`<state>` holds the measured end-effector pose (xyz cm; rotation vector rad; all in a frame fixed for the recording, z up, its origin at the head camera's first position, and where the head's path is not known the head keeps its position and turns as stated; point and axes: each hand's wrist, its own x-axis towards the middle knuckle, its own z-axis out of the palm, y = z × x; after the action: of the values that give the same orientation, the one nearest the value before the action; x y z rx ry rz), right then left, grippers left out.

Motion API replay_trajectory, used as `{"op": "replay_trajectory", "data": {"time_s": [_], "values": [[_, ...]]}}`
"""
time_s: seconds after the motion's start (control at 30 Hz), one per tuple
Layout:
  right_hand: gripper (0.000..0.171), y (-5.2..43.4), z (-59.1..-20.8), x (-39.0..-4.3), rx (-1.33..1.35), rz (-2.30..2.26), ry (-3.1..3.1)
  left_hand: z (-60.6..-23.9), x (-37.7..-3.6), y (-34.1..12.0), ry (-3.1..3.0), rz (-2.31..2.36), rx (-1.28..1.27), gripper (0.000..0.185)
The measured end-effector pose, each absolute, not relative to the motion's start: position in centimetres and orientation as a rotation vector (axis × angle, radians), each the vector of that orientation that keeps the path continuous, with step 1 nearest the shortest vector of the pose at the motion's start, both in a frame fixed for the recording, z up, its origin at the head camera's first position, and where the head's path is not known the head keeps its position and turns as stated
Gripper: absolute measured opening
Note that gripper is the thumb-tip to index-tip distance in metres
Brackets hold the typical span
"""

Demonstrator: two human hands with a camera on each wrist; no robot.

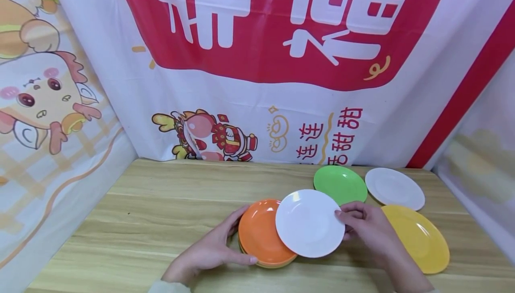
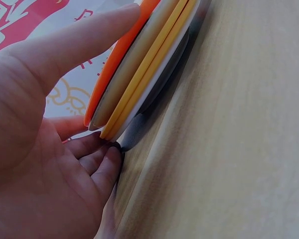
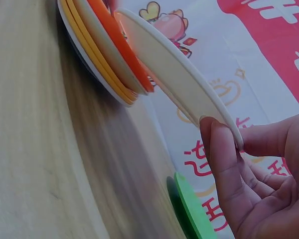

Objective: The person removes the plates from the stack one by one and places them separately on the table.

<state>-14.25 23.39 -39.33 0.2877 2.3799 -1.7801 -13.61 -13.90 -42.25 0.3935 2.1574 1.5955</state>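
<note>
Pinching the white plate (image 1: 309, 223) at its right rim, the right hand (image 1: 368, 226) is holding it tilted over the orange plate (image 1: 259, 232) topping a stack. Left hand (image 1: 209, 250) is bracing the stack's edge, fingers straight. Likely risk: smooth glossy rim slipping from that narrow grip and clattering onto the surface (image 1: 153, 212). Plates are round, shallow, thin-rimmed, seemingly plastic. Green plate (image 1: 339, 183) and yellow plate (image 1: 418, 237) are lying just beside.

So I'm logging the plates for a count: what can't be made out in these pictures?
- Stack under the orange plate: the head view shows only edges; the wrist views show several rims, exact count unclear.
- Orange plate's right part: covered by the white plate pinched by the right hand.
- Left hand fingertips: hidden behind the stack.
- Green plate: near edge overlapped by the white plate; cut off in the right wrist view.
</note>
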Motion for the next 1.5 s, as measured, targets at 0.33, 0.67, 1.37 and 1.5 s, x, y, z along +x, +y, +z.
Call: {"op": "replay_trajectory", "data": {"time_s": [0.33, 0.67, 1.37, 1.5], "values": [[0.047, 25.2, -38.7, -14.7, 0.35, -1.708, 2.426, -42.3, -13.7, -14.0, 2.159, 1.597, 0.363, 0.116], [0.048, 26.1, -38.8, -14.8, 0.344, -1.703, 2.416, -42.3, -13.7, -14.0, 2.15, 1.602, 0.347, 0.116], [0.056, 28.7, -39.7, -15.3, 0.419, -1.635, 2.416, -42.4, -13.6, -13.9, 2.153, 1.611, 0.378, 0.117], [0.059, 29.2, -39.7, -15.4, 0.437, -1.611, 2.422, -42.4, -13.6, -13.9, 2.151, 1.611, 0.383, 0.116]]}}
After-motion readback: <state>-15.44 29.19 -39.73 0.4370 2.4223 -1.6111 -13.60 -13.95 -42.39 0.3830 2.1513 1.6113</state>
